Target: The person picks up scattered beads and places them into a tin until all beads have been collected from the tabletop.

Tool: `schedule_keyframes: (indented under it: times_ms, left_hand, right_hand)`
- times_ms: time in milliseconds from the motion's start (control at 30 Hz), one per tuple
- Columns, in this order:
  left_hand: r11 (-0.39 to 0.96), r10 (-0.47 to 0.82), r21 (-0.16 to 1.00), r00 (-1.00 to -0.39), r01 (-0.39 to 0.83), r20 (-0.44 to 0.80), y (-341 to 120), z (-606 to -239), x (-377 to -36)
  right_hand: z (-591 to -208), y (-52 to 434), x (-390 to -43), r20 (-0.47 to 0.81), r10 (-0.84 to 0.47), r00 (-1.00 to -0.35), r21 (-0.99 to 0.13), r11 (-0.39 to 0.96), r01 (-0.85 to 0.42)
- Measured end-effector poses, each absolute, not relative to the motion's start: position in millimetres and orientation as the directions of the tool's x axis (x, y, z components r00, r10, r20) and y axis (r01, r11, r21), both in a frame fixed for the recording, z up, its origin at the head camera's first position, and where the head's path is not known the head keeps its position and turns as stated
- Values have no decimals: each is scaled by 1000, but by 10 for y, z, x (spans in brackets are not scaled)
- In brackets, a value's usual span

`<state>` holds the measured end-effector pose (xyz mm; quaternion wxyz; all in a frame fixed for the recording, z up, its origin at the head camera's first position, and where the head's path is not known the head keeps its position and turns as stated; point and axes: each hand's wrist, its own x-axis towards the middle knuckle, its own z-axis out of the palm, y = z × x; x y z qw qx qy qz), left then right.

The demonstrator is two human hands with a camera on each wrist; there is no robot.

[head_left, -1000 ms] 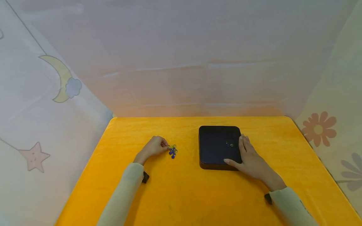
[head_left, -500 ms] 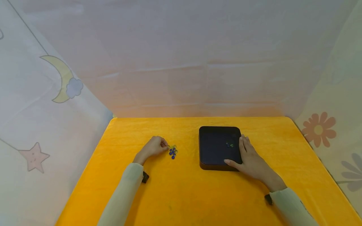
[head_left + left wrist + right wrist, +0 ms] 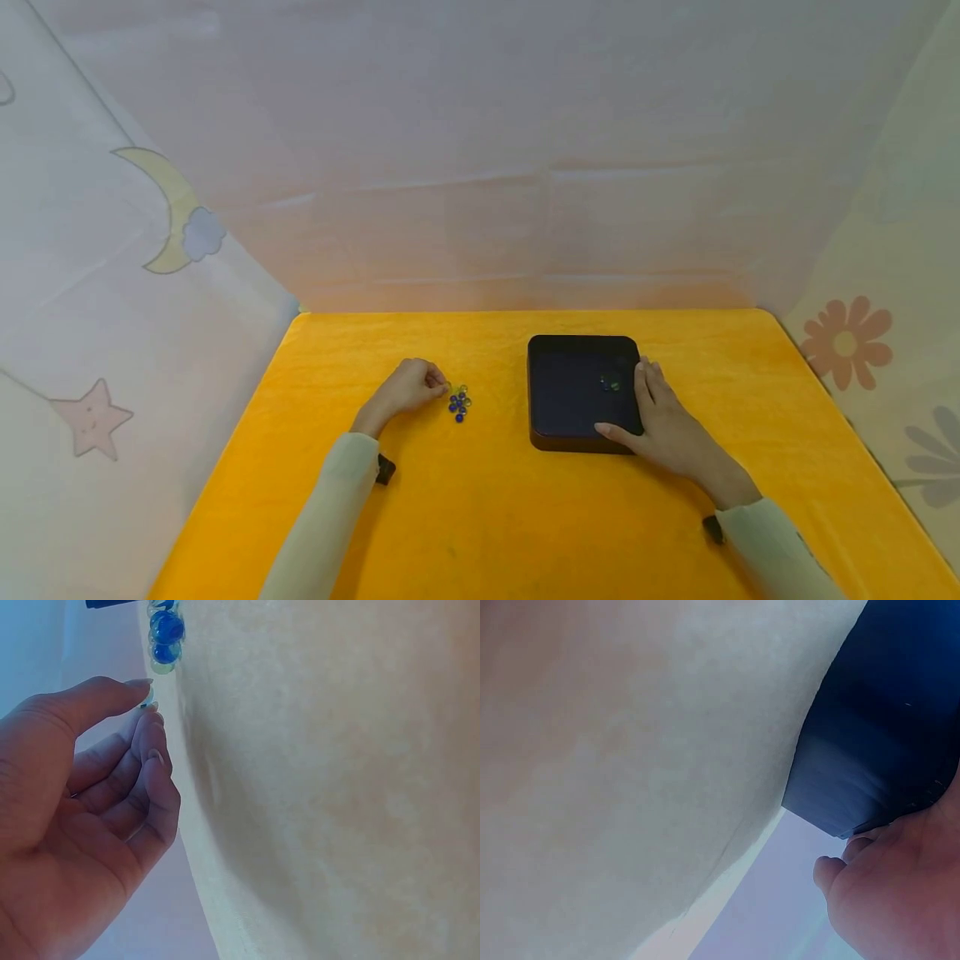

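My left hand (image 3: 408,387) pinches a small glass marble (image 3: 148,696) between thumb and fingertips, close beside the marble pile. The pile of blue (image 3: 460,408) and yellowish clear marbles lies on the yellow cloth; the left wrist view shows part of it just beyond the fingertips. A square black tray (image 3: 573,443) stands to the right, with a few marbles (image 3: 609,384) inside. Against its right side rests my right hand (image 3: 670,429), fingers extended along the outer wall and thumb over the rim near the front corner. In the right wrist view the tray's dark wall (image 3: 855,750) hides part of the fingers.
The yellow cloth (image 3: 480,517) covers the whole table. Pale printed sheets surround it: a back wall (image 3: 480,167), a left one with a moon (image 3: 174,208) and a star (image 3: 93,417), and a right one with flowers (image 3: 846,343).
My left hand has lifted very slightly at the edge of the pile, keeping its pinch. The right hand and the tray stay where they were.
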<state>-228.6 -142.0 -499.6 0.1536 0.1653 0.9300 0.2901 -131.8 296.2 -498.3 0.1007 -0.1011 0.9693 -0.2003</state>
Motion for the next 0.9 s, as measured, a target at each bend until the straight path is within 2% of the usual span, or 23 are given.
schedule_keyframes:
  times_ms: [900]
  left_hand:
    - [727, 436, 645, -885, 236, -167, -1149, -4708, -2283]
  right_hand:
    - [-4968, 2998, -1307, -157, -246, -956, -426, 891, -159]
